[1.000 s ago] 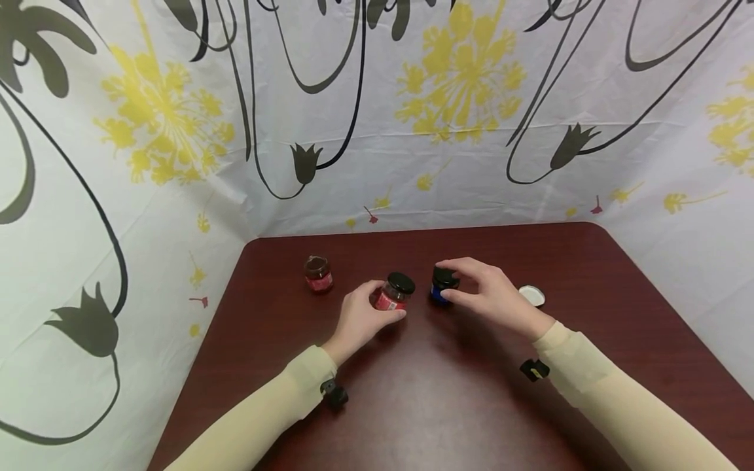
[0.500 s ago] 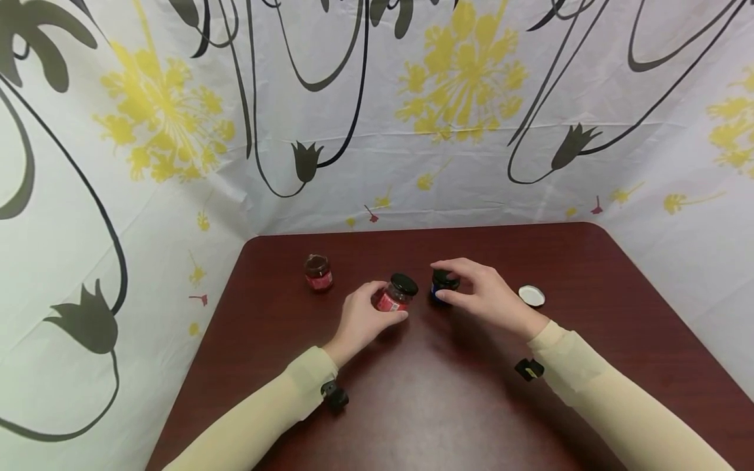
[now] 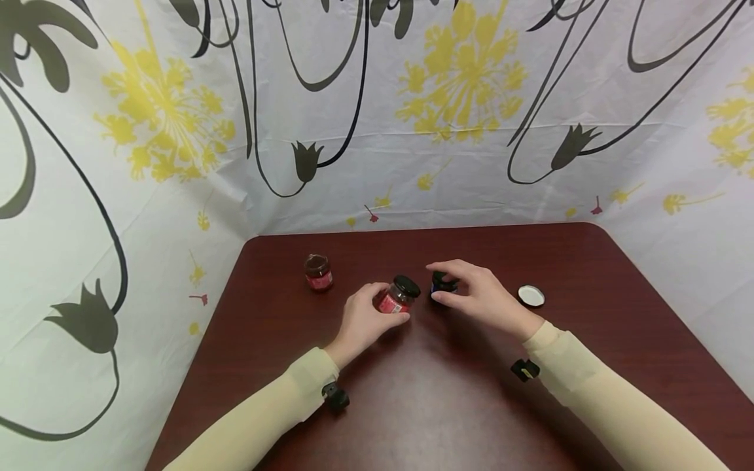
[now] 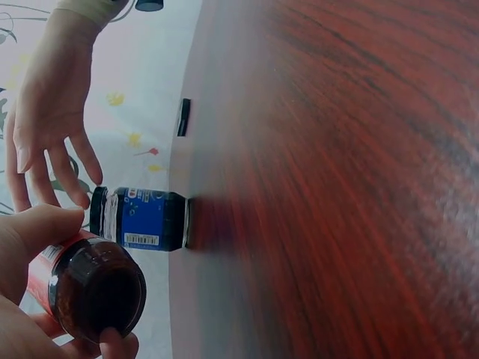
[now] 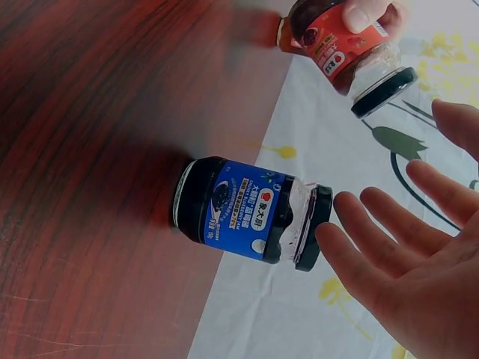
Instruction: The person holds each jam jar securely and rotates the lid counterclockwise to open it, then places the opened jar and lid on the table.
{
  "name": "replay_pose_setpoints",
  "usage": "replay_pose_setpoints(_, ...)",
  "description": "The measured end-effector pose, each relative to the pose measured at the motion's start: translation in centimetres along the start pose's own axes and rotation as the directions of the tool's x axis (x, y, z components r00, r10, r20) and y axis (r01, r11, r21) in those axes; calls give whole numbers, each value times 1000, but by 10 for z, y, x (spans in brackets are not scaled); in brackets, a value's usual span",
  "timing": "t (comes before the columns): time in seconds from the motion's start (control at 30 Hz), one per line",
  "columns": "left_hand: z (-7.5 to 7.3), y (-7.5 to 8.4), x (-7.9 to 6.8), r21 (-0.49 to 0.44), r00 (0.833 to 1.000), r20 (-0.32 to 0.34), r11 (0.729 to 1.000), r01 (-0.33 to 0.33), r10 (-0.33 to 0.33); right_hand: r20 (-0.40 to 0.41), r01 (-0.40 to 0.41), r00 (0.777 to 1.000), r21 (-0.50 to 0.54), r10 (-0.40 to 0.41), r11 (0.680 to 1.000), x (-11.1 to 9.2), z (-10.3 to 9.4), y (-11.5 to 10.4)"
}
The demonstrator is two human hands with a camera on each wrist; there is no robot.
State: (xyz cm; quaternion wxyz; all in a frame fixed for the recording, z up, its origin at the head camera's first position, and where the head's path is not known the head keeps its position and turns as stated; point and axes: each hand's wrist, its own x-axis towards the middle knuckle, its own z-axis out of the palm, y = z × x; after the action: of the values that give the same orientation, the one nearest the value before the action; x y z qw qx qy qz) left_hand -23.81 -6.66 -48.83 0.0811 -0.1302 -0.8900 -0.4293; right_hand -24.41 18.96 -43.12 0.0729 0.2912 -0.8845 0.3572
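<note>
My left hand (image 3: 366, 315) grips a red-labelled jam jar (image 3: 396, 299) with a black lid. The jar is held above the table, its lid leaning to the right. To its right a blue-labelled blueberry jam jar (image 5: 241, 209) stands upright on the table with its black lid (image 5: 314, 228) on. My right hand (image 3: 484, 294) hovers around the top of that jar, fingers spread and relaxed. In the right wrist view the fingertips (image 5: 329, 232) are right beside the lid; whether they touch it I cannot tell.
A lidless jar (image 3: 319, 273) with a red label stands at the back left of the dark red table (image 3: 412, 405). At the right lies a loose lid (image 3: 531, 296), white inside up. Patterned cloth (image 3: 377, 131) hangs behind and along the sides.
My right hand has shifted slightly to the left over the blue-labelled jar. The red-labelled jar in my left hand has moved a little to the right and leans slightly more.
</note>
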Motion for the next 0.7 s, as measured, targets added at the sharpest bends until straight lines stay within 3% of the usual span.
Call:
replay_pose_setpoints(0.3, 1, 6, -3, -1, 1000, 8, 1000, 0, 0, 10, 8, 1000, 51, -8, 999, 0, 4, -2)
replay_pose_setpoints(0.7, 6, 6, -5, -7, 1000, 5, 1000, -18, 18, 22, 18, 1000, 26, -18, 1000, -2, 9, -6)
